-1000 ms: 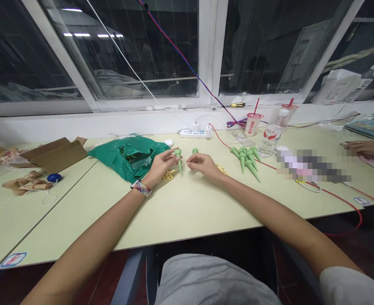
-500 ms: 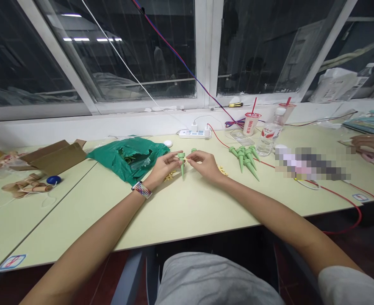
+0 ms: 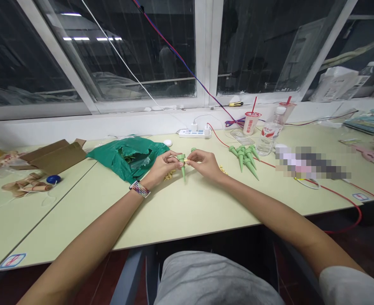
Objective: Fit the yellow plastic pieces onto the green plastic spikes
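Observation:
My left hand (image 3: pixel 159 170) pinches a green plastic watering spike (image 3: pixel 183 173) near its wide top, tip pointing down. Between the thumb and finger of my right hand (image 3: pixel 207 165) is a small yellow piece (image 3: pixel 186 160), held against the spike's side just below the cap; whether it is inserted I cannot tell. Small yellow pieces (image 3: pixel 169 175) lie beside my left hand, and others (image 3: pixel 223 170) are partly hidden by my right wrist. Behind my right hand the end of another green spike (image 3: pixel 193 149) shows. Several green spikes (image 3: pixel 249 168) lie piled to the right.
A torn green plastic bag (image 3: pixel 110 159) lies left, near a cardboard box (image 3: pixel 56 159) and wooden toys with a blue ball (image 3: pixel 54 179). Behind are a power strip (image 3: pixel 195 134), a drink cup (image 3: pixel 251 123) and a water bottle (image 3: pixel 267 137). A red cable (image 3: pixel 336 192) crosses the right side.
The spike's tip has swung slightly down and to the right. Both hands stay almost in place, the yellow piece still at the spike. Another person's hand at far right has left view.

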Available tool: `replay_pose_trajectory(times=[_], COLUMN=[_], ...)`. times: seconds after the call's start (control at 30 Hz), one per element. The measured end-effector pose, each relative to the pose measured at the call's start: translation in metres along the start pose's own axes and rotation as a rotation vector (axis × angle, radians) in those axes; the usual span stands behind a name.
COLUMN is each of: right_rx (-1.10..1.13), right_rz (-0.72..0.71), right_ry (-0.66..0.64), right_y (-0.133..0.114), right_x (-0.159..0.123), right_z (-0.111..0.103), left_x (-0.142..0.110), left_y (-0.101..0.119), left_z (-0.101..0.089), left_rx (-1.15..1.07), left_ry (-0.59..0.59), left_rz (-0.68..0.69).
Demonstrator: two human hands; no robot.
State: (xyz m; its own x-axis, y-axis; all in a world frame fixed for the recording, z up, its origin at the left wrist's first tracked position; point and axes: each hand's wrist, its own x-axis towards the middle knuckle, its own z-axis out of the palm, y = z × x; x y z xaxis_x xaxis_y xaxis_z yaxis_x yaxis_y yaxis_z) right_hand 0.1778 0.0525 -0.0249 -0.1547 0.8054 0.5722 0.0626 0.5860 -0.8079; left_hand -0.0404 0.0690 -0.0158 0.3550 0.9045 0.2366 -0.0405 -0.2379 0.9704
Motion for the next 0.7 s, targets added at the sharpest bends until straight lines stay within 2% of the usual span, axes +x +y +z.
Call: replay_pose_trajectory(times=[0.33, 0.5, 0.7], right_rx=[0.026, -0.002, -0.005], right_rz=[0.071, 0.048, 0.049], right_ry=[-0.052, -0.062, -0.105], right_y=[0.004, 0.004, 0.001], right_x=[-0.003, -0.003, -0.004], right_z=[-0.004, -0.005, -0.010], left_x=[-0.004, -0.005, -0.005], left_y=[0.000, 0.004, 0.008], left_z=[0.005, 0.007, 0.008], left_rx=[0.102, 0.161, 0.184], left_ry=[0.012, 0.027, -0.009], left_rz=[-0.002, -0.014, -0.021])
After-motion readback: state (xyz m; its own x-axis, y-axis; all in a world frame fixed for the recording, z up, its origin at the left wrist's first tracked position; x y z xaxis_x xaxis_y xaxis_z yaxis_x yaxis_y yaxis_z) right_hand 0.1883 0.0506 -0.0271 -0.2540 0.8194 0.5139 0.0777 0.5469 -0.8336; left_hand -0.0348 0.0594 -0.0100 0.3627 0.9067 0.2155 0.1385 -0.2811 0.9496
